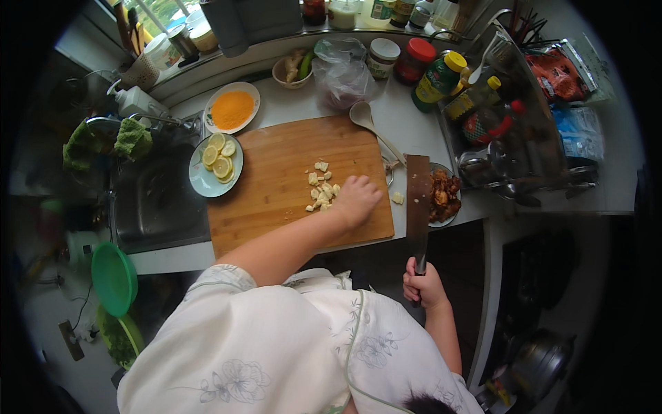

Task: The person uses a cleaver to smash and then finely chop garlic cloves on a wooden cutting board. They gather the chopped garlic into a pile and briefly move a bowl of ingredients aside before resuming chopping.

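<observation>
My right hand (428,289) grips the dark handle of a cleaver (418,199), held beyond the right edge of a wooden cutting board (269,171). Its broad blade points away from me, with small pale bits stuck to it. On the board, crushed pale cloves (323,194), apparently garlic, lie in a loose heap. My left hand (359,201) is just right of that heap, knuckles up and fingers curled down; whether anything is under them is hidden. One more pale piece (397,197) rests on the white counter between the board and the blade.
Left of the board are a plate of lemon slices (220,159), a plate of orange crumbs (232,107) and a sink (158,202). A spoon (370,121) overlaps the board's far right corner. A plate of browned food (444,196) sits beside the blade. Jars (382,58) and bottles (439,83) line the back.
</observation>
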Tool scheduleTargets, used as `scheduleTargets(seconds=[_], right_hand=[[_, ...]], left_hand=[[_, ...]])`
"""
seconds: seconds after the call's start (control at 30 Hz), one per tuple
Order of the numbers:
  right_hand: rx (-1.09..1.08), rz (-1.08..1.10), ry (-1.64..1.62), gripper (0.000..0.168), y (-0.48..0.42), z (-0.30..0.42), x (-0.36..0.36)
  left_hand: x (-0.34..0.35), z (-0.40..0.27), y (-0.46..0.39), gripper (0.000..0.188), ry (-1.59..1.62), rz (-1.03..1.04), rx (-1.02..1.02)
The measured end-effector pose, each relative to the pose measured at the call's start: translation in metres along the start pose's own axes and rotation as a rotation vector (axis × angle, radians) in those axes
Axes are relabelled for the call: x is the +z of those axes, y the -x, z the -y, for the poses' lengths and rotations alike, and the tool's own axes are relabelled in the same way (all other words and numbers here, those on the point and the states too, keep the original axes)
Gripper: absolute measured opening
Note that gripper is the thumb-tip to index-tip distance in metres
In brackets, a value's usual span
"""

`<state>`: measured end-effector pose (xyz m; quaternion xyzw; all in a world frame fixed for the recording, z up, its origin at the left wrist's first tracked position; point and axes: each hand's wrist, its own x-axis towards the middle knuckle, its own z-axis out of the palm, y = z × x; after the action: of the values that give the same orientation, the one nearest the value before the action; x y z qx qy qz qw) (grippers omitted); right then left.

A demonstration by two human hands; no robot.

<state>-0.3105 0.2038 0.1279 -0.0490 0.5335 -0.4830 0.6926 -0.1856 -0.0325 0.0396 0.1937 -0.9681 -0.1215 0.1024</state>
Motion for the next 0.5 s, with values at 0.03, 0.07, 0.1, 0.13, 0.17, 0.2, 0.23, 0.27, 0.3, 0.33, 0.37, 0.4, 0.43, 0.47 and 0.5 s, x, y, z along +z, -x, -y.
scheduleTargets(seconds=[0.03, 0.07, 0.1, 0.13, 0.17, 0.2, 0.23, 0.27, 0.3, 0.33, 0.37, 0.4, 0.43, 0.47, 0.5], right_hand=[[-0.023, -0.018, -0.009, 0.02, 0.005, -0.001, -0.002], [-0.047, -0.035, -0.017, 0.02, 0.008, -0.001, -0.004], [-0.068, -0.054, -0.025, 0.02, 0.013, -0.002, -0.007], [-0.08, -0.072, -0.034, 0.019, 0.016, -0.004, -0.01], [-0.09, -0.089, -0.042, 0.019, 0.018, -0.007, -0.011], [-0.102, -0.103, -0.049, 0.019, 0.019, -0.01, -0.012], [-0.106, -0.117, -0.057, 0.019, 0.02, -0.011, -0.012], [-0.112, -0.132, -0.072, 0.019, 0.022, -0.015, -0.012], [-0.117, -0.144, -0.086, 0.019, 0.024, -0.018, -0.013], [-0.126, -0.148, -0.1, 0.019, 0.024, -0.021, -0.016], [-0.131, -0.153, -0.114, 0.019, 0.024, -0.024, -0.019], [-0.137, -0.152, -0.125, 0.019, 0.024, -0.027, -0.02], [-0.141, -0.15, -0.135, 0.018, 0.024, -0.028, -0.021], [-0.14, -0.159, -0.139, 0.018, 0.023, -0.03, -0.023], [-0.139, -0.165, -0.138, 0.018, 0.022, -0.03, -0.025]], left_hand=[[0.002, -0.015, -0.016, 0.016, -0.035, 0.085, 0.01], [0.005, -0.026, -0.03, 0.016, -0.072, 0.17, 0.02], [0.011, -0.036, -0.041, 0.017, -0.082, 0.182, 0.008], [0.017, -0.043, -0.052, 0.019, -0.091, 0.194, -0.005], [0.022, -0.05, -0.06, 0.021, -0.1, 0.206, -0.02], [0.031, -0.053, -0.067, 0.022, -0.128, 0.201, -0.035], [0.043, -0.053, -0.072, 0.022, -0.118, 0.21, -0.063], [0.047, -0.053, -0.077, 0.022, -0.112, 0.225, -0.087], [0.051, -0.054, -0.081, 0.022, -0.107, 0.238, -0.114], [0.054, -0.051, -0.082, 0.021, -0.068, 0.268, -0.124], [0.049, -0.052, -0.082, 0.021, -0.05, 0.274, -0.149], [0.042, -0.052, -0.08, 0.021, -0.036, 0.278, -0.179], [0.039, -0.053, -0.079, 0.021, -0.022, 0.282, -0.211], [0.043, -0.053, -0.078, 0.021, -0.017, 0.273, -0.221], [0.045, -0.052, -0.077, 0.02, -0.012, 0.261, -0.235]])
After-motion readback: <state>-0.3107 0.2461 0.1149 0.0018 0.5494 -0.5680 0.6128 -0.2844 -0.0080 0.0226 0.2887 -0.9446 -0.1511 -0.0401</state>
